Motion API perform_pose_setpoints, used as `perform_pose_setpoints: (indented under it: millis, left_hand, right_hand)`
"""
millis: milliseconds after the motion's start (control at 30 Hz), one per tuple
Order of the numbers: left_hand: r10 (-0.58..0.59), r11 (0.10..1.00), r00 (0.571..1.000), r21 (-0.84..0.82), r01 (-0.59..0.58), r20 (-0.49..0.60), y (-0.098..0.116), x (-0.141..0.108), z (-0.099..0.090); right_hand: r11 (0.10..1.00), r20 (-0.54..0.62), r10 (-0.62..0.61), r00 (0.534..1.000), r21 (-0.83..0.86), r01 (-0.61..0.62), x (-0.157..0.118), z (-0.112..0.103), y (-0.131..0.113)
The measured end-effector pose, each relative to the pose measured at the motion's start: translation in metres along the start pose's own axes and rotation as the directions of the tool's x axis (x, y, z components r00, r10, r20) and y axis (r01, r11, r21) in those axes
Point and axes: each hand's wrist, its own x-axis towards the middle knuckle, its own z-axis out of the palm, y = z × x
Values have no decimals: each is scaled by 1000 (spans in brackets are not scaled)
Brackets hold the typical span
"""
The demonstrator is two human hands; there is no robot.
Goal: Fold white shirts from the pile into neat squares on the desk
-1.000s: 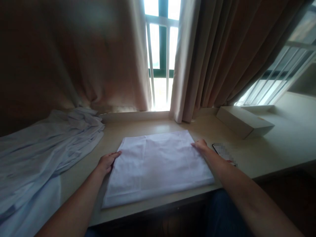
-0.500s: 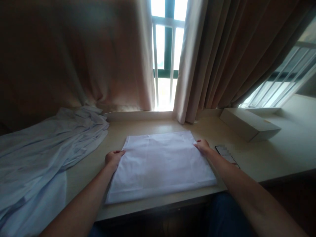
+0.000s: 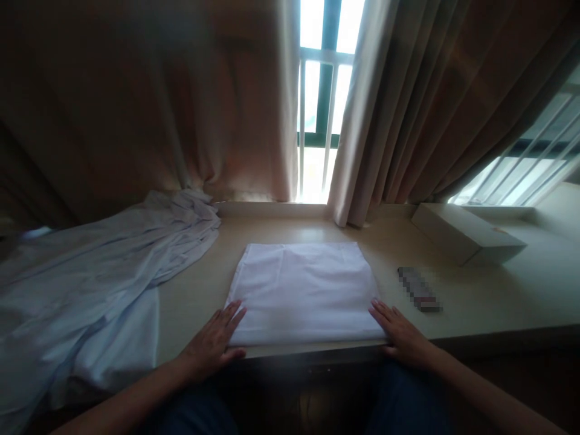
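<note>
At the near edge of the bench [image 3: 190, 308], above blue-clad legs [image 3: 408, 396], both hands are seen laid open. By the left hand [image 3: 211, 344], nothing is gripped; its fingers are extended over the left edge of the folded white cloth [image 3: 303, 290], near the front corner, and its thumb is held out towards the bench's front edge. The right hand [image 3: 405, 338] is likewise found ungripped, its fingertips set at the cloth's right edge near the opposite corner.

The cloth is laid flat on the bench, squared between the hands, its front fold set close to the bench's front edge. Slight creases are noted on its upper face. The step in hand is judged to be the flattening and truing of the folded panel. For a next move, even light pressure outwards is called for, or, if an edge is to be lifted, all layers need to be pinched together at both corners so that no slippage is caused.

Beyond, a crumpled white fabric heap [image 3: 113, 260] is noted to the left. To the right, a pixelated flat object [image 3: 419, 290] is observed, its identity not established, with a pale box [image 3: 469, 232] farther off. The window [image 3: 324, 103] is partly covered by curtains [image 3: 408, 109].
</note>
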Motion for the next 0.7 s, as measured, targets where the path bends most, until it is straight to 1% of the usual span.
perform_pose_setpoints:
  millis: [67,167,267,367,467,533,633,700]
  left_hand:
    - [13,1000,1000,17,-14,26,2,-2,-1]
    - [43,997,997,56,-46,58,8,-7,-6]
    - [45,993,997,105,-51,65,16,-14,-12]
    - [74,990,995,114,-81,63,18,-20,-15]
    - [111,992,993,61,-113,42,11,-26,-12]
    - [139,990,990,14,-139,2,4,-32,-7]
    - [181,982,982,-42,-184,-61,-7,-41,2]
    - [183,978,980,-85,-189,-75,-13,-45,5]
  right_hand:
    - [1000,-31,14,999,-4,-14,-2,5,-2]
    - [1000,-72,24,997,-5,-24,-2,7,-6]
    - [999,-117,36,992,-21,-38,-4,7,-11]
    - [999,-147,34,989,-16,-37,-7,5,-14]
    - [1000,-142,9,990,14,-7,-8,2,-14]
    - [999,-154,-8,988,48,16,-10,1,-13]
    - [990,-194,-20,981,136,47,-14,0,-13]
    - [976,-206,-22,978,207,66,-18,-1,-13]
